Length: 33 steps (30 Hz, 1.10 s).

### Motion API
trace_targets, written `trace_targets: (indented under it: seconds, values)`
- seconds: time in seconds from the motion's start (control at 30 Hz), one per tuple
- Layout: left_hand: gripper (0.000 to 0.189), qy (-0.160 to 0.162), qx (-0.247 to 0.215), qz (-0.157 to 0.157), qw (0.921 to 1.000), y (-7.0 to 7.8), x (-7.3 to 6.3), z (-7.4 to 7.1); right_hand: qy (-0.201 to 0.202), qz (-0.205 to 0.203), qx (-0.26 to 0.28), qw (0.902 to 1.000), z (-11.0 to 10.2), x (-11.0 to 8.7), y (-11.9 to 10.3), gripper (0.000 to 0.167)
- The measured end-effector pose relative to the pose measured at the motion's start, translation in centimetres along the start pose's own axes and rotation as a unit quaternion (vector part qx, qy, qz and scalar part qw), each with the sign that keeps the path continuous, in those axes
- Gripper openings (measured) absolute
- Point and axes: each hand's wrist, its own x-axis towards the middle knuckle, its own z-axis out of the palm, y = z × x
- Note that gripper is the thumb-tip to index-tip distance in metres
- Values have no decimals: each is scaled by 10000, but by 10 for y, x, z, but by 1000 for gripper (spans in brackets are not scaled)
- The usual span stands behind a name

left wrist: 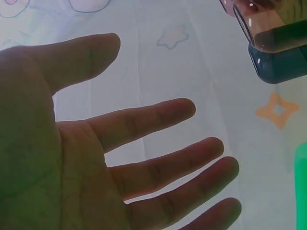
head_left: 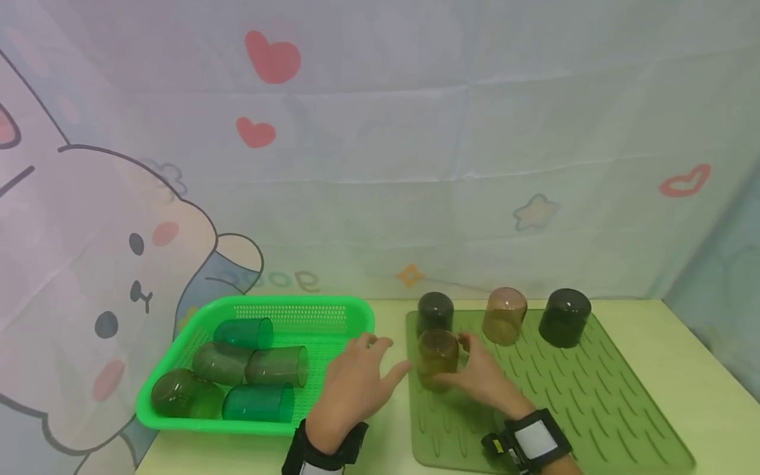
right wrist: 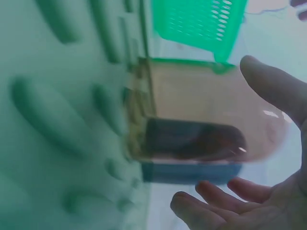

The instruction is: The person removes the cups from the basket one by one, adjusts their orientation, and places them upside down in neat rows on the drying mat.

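An amber, see-through cup (head_left: 438,359) stands upside down on the green ribbed mat (head_left: 570,422), near its left edge. Around it is my right hand (head_left: 483,376), thumb in front and fingers on the far right side. In the right wrist view the fingertips (right wrist: 211,196) show a gap from the amber cup (right wrist: 206,100), and the thumb tip overlaps its edge. My left hand (head_left: 356,379) hovers between basket and mat, fingers spread and holding nothing, as the left wrist view also shows of the palm (left wrist: 91,163). A dark grey cup (head_left: 435,310) stands inverted just behind the amber one.
At the mat's back stand a pinkish-amber cup (head_left: 505,316) and a dark cup (head_left: 565,318), both inverted. Left of the mat, a green plastic basket (head_left: 368,313) holds several cups on their sides, including a teal cup (head_left: 258,402). A printed cloth (head_left: 380,218) hangs behind.
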Motion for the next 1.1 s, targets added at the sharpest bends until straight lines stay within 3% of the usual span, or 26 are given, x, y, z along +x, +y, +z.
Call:
trace_targets:
  seconds: [0.17,0.33,0.47,0.73,0.93,1.1]
  values:
    - [46,-272,92,64,9996,-6,-6,-13,-166,96,-189,9996,-25,-12,-8,97]
    - [46,-1044,324,276,9936,-21,-16,-38,-331,97,-375,9987,-47,-20,-14,99]
    - [45,-1495,406,372,9872,-35,-15,-54,-426,103,-500,9978,-61,-23,-14,100]
    - [38,-2415,177,-128,9702,-64,11,-71,-539,195,-475,9972,-72,-27,-11,97]
    - [40,-2613,414,-145,9643,-87,28,-76,-627,125,-538,9965,-77,-29,-8,93]
    - [43,-2712,762,-362,9588,-108,41,-79,-662,-98,-658,9956,-81,-27,-5,85]
